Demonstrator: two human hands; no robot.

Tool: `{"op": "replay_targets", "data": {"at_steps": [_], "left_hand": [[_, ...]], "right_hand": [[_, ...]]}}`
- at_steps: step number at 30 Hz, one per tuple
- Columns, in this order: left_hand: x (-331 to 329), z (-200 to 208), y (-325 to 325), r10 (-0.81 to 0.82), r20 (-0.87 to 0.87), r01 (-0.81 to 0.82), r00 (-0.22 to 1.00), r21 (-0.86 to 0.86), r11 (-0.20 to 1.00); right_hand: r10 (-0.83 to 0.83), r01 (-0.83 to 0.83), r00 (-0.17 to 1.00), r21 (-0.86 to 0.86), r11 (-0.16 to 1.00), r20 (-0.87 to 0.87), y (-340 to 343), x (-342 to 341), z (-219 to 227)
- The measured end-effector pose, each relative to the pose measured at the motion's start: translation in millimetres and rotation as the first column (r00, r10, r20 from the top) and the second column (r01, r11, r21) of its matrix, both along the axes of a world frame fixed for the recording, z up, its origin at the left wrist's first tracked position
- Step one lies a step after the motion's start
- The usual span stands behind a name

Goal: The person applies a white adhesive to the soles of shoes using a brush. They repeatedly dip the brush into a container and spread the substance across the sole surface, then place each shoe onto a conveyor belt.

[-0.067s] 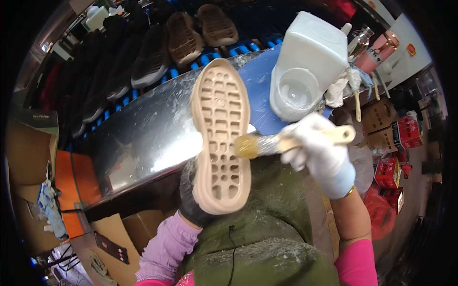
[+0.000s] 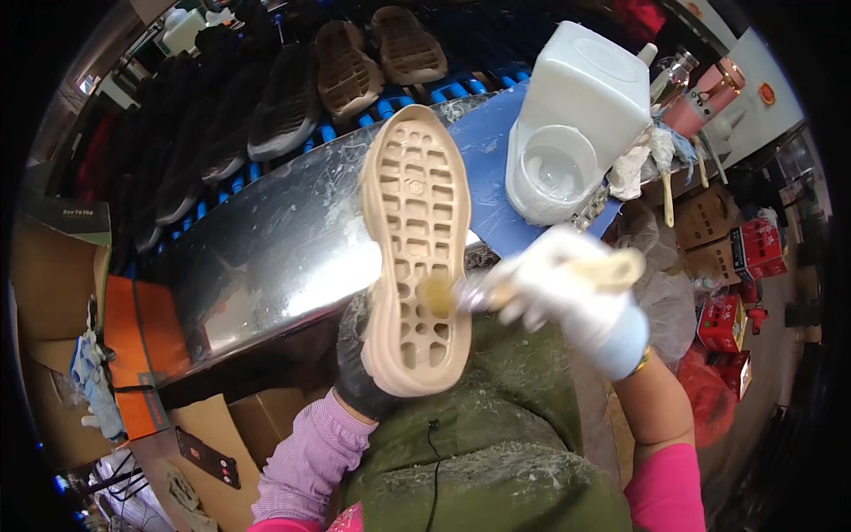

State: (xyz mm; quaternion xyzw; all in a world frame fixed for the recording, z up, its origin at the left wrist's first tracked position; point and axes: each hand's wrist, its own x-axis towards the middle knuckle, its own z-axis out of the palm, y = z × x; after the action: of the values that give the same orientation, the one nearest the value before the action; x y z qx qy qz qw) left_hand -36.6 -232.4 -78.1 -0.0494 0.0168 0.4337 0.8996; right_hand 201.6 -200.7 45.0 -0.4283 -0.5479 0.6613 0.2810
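Observation:
A beige shoe sole (image 2: 415, 213) with a grid of square and round hollows is held upright in front of me. My left hand (image 2: 362, 381), in a black glove, grips it from behind at the lower left; most of its fingers are hidden by the sole. In a white glove, my right hand (image 2: 567, 279) is closed round the pale handle of a paintbrush (image 2: 437, 294). The brush's yellowish bristles lie over the lower half of the sole, smeared by motion. Beyond my right hand stands a white plastic jug (image 2: 581, 84) with a cut-open round mouth, whitish liquid inside.
A shiny metal worktop (image 2: 266, 275) carries a blue sheet (image 2: 496, 168). Behind it, brown soles (image 2: 408, 46) and dark shoes (image 2: 284, 111) stand on a blue roller conveyor. More brushes (image 2: 664, 164) and a pink bottle (image 2: 705, 99) sit right; an orange box (image 2: 137, 346) stands left.
My right hand has moved left and slightly down, carrying the bristles from the sole's right edge farther across its lower half. The sole has shifted only slightly.

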Motion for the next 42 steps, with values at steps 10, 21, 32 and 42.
{"op": "replay_targets", "data": {"at_steps": [10, 21, 32, 42], "left_hand": [[-28, -7, -1, -0.018, 0.003, 0.017, 1.0, 0.121, 0.992], [-27, 23, -14, 0.034, -0.12, -0.041, 0.992, -0.051, 0.998], [12, 12, -63, 0.082, -0.48, -0.12, 0.874, -0.047, 0.992], [13, 25, -85, -0.02, -0.384, -0.03, 0.923, -0.126, 0.992]], "right_hand": [[0.148, -0.578, 0.81, 0.734, 0.357, 0.567, 18, -20, 28], [-0.469, 0.131, 0.844, 0.746, 0.653, 0.262, 55, 45, 50], [-0.476, 0.466, 0.879, 0.167, 0.869, 0.027, -1, 50, 7], [-0.19, -0.117, 0.903, 0.645, 0.755, 0.385, 19, -20, 0]]}}
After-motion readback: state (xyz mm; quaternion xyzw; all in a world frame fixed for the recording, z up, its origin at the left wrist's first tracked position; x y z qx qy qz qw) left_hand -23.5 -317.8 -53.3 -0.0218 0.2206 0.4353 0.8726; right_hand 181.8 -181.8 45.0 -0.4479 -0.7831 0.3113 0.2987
